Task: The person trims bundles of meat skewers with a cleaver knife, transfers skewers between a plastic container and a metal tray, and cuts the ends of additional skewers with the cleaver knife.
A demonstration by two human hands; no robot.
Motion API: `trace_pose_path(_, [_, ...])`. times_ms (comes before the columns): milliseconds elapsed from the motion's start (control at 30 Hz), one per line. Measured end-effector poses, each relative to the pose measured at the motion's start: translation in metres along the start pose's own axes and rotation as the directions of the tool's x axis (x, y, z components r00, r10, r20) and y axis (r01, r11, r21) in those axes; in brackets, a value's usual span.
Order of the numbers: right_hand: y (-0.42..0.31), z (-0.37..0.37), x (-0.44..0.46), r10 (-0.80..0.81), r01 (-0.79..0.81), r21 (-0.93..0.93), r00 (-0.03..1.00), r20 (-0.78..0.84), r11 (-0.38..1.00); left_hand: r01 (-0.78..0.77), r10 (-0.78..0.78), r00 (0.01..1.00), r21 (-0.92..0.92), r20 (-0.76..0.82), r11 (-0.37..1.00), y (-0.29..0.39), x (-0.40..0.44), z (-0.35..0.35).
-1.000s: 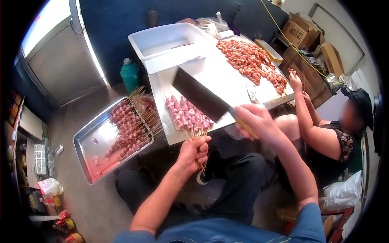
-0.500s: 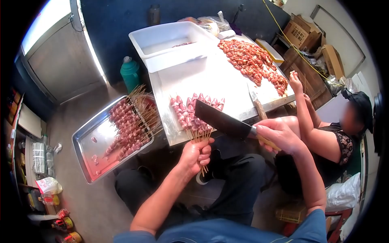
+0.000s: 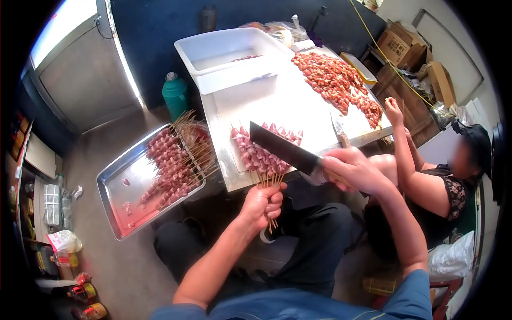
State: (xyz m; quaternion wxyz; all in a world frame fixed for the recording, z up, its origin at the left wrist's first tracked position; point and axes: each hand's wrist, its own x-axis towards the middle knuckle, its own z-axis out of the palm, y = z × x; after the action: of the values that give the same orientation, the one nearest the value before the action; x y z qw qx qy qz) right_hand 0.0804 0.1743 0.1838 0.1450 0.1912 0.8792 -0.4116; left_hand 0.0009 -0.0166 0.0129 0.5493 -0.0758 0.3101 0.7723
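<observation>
My left hand (image 3: 262,204) is wrapped round the lower sticks of several meat skewers (image 3: 248,152), whose meat fans out over the near edge of the white table (image 3: 218,120). In my right hand (image 3: 349,169) is a cleaver (image 3: 285,148); its wide dark blade lies over the upper part of the skewered meat and hides some of it. Whether the blade touches the meat I cannot tell. The cleaver's handle is mostly covered by my fingers. Just beyond my right hand, a knife (image 3: 338,127) rests on the table near its right edge.
A metal tray (image 3: 114,200) of skewers stands at the left, near a green flask (image 3: 174,96). A white tub (image 3: 229,80) and a pile of cut meat (image 3: 333,80) are on the table. At the right sits a co-worker (image 3: 434,192) with raised hands.
The cleaver first swung right, off much of the meat, then moved slightly back left and up over it. My left hand and the skewers shifted a little right.
</observation>
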Motion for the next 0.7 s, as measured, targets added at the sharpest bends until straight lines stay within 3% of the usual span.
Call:
trace_pose_path(67, [0.007,-0.006,-0.017,0.019,-0.007,0.166,0.997,-0.070,0.986,0.000,0.000,1.000,-0.013,-0.003,1.000,0.000,-0.001,0.001])
trace_pose_path(200, [0.006,-0.007,-0.002,-0.093,0.117,0.242,0.990,-0.110,0.963,-0.002,0.002,1.000,-0.015,-0.007,1.000,0.000,-0.002,0.002])
trace_pose_path(400, [-0.032,0.021,0.066,-0.228,0.277,0.202,0.944,-0.237,0.939,-0.009,0.009,1.000,0.028,-0.012,1.000,-0.001,-0.001,0.000])
trace_pose_path(433, [-0.023,0.021,0.070,-0.226,0.275,0.205,0.945,-0.235,0.939,-0.019,0.019,1.000,0.029,-0.010,0.999,0.000,-0.001,0.001])
trace_pose_path(500, [-0.005,0.015,0.068,-0.193,0.197,0.061,0.980,-0.053,0.979,-0.032,0.032,0.999,0.030,-0.004,0.999,0.000,-0.001,0.002])
trace_pose_path(533, [-0.013,0.012,0.046,-0.086,0.093,0.145,0.995,-0.053,0.985,-0.016,0.016,1.000,0.014,-0.013,1.000,-0.001,-0.001,0.003])
trace_pose_path(700, [0.030,-0.022,0.001,-0.026,0.040,0.209,0.997,-0.070,0.977,-0.005,0.006,1.000,0.022,-0.003,1.000,-0.002,0.001,0.003])
